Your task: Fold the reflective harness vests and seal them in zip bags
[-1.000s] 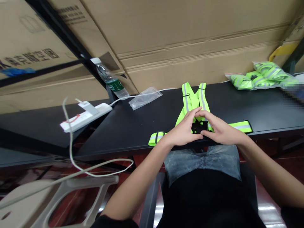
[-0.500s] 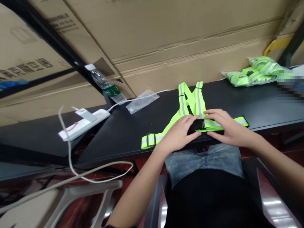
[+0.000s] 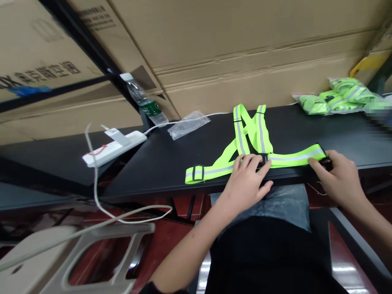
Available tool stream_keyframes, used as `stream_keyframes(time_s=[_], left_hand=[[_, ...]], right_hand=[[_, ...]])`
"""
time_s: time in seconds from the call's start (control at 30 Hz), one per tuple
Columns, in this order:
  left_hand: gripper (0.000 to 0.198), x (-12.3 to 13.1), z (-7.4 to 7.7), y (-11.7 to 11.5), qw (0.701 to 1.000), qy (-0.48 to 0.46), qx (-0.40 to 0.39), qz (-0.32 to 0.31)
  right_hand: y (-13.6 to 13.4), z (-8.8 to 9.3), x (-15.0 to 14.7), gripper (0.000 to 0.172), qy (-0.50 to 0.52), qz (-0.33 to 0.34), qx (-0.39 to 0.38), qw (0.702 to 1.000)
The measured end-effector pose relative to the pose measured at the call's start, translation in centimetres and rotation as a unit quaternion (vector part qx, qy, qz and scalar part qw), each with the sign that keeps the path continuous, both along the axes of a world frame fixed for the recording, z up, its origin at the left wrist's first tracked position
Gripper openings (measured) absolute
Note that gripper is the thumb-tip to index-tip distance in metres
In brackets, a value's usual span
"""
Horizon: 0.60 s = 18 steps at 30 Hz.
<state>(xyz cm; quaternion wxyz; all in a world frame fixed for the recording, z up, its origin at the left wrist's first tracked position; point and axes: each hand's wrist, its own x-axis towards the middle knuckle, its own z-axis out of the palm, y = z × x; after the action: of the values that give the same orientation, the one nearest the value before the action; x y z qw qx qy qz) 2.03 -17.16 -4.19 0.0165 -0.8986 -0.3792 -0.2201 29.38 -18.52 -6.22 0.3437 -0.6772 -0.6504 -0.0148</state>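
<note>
Both hands on lime-green reflective harness, table's near edge

Nearest: person's black top (image 3: 269, 257) and faded jeans (image 3: 284, 206), seated close to the table. Lower left, pale plastic stool (image 3: 36, 255); looping white cable (image 3: 96, 179) passes in front of it.

Harness (image 3: 261, 141) lies spread on black table (image 3: 171, 167), its waist band along the near edge, shoulder straps pointing away. Left hand (image 3: 246, 181) rests palm-down over the band, fingers loosely spread, thumb apart, tips by black buckle (image 3: 264, 160); the hand partly covers that buckle. Right hand (image 3: 344, 177) pinches the band's right end between thumb and fingers, at a black fitting (image 3: 328, 165), mostly hidden. Band's left end has a black slider (image 3: 194, 173), no hand on it.

Farther back: white power strip (image 3: 134, 141) at left, clear plastic bag (image 3: 188, 124) flat on table, green-labelled bottle (image 3: 150, 107) leaning just beside it. Back right, bagged lime-green straps (image 3: 344, 98) in a pile; patch next to them is pixelated. Behind everything, big cardboard boxes (image 3: 260, 45); yellow piece (image 3: 367, 63) at far right.
</note>
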Motion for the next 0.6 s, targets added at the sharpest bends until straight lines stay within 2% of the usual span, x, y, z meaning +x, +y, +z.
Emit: stream_keyframes(time_s=[0.07,0.13,0.2,0.27,0.33,0.4,0.47,0.53,0.6], left_hand=[[0.045,0.1,0.0,-0.8,1.000,-0.014,-0.012,0.015],[0.043,0.1,0.1,-1.4,0.998,-0.040,-0.037,0.025],[0.037,0.0,-0.1,-1.7,0.997,-0.059,-0.053,0.017],[0.027,0.0,-0.4,-1.8,0.997,-0.065,-0.048,0.000],[0.020,0.0,-0.7,-1.7,0.997,-0.065,-0.035,-0.009],[0.014,0.0,-1.0,-1.5,0.997,-0.073,-0.022,-0.008],[0.008,-0.2,-1.1,-1.4,0.996,-0.091,-0.009,-0.009],[0.007,-0.3,-1.4,-1.2,0.994,-0.112,-0.001,-0.013],[0.013,-0.4,-1.7,-1.1,0.990,-0.141,0.003,-0.013]], right_hand=[[0.8,0.6,-1.0,0.031,0.089,-0.004,-0.005,0.996],[1.6,1.2,-2.1,0.025,0.186,-0.005,0.024,0.982],[2.4,1.9,-3.6,0.025,0.267,0.007,0.085,0.960],[2.9,2.6,-5.5,0.025,0.303,0.023,0.159,0.939],[3.3,3.1,-7.5,0.022,0.267,0.036,0.217,0.938],[3.7,3.2,-9.0,0.019,0.170,0.085,0.235,0.953],[4.0,3.0,-9.7,0.020,0.044,0.194,0.206,0.958],[4.4,2.6,-9.7,0.023,-0.054,0.306,0.155,0.938],[4.6,2.2,-9.2,0.025,-0.086,0.365,0.120,0.919]])
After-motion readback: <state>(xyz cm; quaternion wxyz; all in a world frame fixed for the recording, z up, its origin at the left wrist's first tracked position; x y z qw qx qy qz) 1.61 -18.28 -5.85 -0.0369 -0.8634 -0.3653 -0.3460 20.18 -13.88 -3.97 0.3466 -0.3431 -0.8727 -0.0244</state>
